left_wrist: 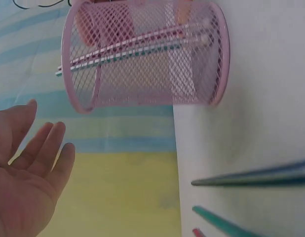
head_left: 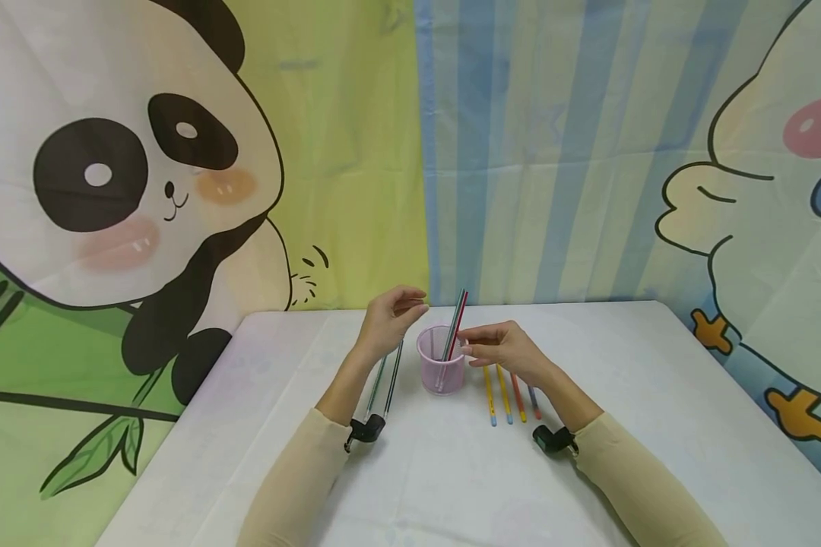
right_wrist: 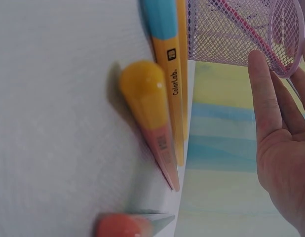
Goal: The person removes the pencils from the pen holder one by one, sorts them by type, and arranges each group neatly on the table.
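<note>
A pink mesh pencil cup stands on the white table with a green pencil and a red pencil leaning in it. My left hand is raised in the air left of the cup, fingers loosely bent, palm bare in the left wrist view. At the cup's right side is my right hand, its fairly straight fingers right at the rim. In the right wrist view, one straight finger lies alongside the mesh. Below my left hand lie a green pencil and a dark pencil.
Right of the cup lie several pencils: yellow ones, an orange-red one and a bluish one. A red tip shows in the left wrist view. Behind the table hangs a printed curtain with a panda.
</note>
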`<action>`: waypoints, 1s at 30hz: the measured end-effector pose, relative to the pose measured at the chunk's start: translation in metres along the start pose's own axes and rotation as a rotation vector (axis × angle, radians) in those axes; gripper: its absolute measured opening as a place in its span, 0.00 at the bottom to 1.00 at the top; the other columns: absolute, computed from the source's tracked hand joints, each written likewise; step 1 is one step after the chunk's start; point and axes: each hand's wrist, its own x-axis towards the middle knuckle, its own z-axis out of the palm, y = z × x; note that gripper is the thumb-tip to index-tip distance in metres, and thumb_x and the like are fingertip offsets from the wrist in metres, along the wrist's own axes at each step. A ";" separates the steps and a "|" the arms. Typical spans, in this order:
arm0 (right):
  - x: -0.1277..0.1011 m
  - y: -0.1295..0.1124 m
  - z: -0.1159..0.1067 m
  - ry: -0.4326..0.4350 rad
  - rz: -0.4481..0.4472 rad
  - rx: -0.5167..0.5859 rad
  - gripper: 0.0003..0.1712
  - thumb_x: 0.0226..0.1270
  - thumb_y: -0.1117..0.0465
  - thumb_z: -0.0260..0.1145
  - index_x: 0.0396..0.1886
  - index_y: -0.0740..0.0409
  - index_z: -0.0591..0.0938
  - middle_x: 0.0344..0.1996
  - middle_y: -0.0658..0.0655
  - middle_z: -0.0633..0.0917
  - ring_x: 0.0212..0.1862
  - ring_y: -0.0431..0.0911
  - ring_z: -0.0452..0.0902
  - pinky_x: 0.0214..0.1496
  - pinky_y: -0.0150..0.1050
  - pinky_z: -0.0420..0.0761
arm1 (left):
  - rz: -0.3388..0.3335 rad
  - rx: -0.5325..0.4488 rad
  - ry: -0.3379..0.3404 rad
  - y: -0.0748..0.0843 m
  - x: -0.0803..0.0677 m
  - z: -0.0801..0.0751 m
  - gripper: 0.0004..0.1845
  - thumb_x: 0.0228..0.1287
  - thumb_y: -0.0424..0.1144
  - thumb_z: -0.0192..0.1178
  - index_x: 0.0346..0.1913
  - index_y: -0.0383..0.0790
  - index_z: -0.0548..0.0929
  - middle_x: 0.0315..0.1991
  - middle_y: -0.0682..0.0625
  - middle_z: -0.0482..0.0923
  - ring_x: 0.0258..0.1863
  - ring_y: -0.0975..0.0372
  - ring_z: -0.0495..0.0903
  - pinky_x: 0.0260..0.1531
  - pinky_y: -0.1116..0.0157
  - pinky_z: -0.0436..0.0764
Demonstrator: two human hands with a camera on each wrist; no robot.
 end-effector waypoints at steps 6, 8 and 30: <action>0.000 0.001 0.000 0.011 0.004 -0.015 0.25 0.73 0.64 0.70 0.65 0.70 0.80 0.64 0.71 0.81 0.56 0.44 0.86 0.57 0.54 0.86 | -0.011 -0.027 -0.045 0.003 0.004 0.019 0.13 0.72 0.38 0.67 0.56 0.44 0.85 0.54 0.49 0.87 0.55 0.57 0.87 0.57 0.60 0.85; 0.000 0.001 0.001 0.012 0.006 -0.019 0.25 0.72 0.64 0.70 0.65 0.70 0.80 0.64 0.71 0.81 0.56 0.45 0.86 0.58 0.55 0.85 | -0.017 -0.035 -0.054 0.003 0.005 0.023 0.13 0.72 0.38 0.67 0.57 0.44 0.85 0.55 0.49 0.87 0.56 0.57 0.87 0.57 0.60 0.85; 0.000 0.002 0.000 -0.005 -0.015 -0.016 0.27 0.73 0.63 0.70 0.67 0.72 0.78 0.67 0.75 0.77 0.56 0.44 0.87 0.60 0.59 0.83 | -0.044 -0.052 -0.086 0.002 0.013 0.055 0.14 0.72 0.36 0.67 0.57 0.42 0.83 0.54 0.48 0.87 0.55 0.54 0.87 0.57 0.56 0.85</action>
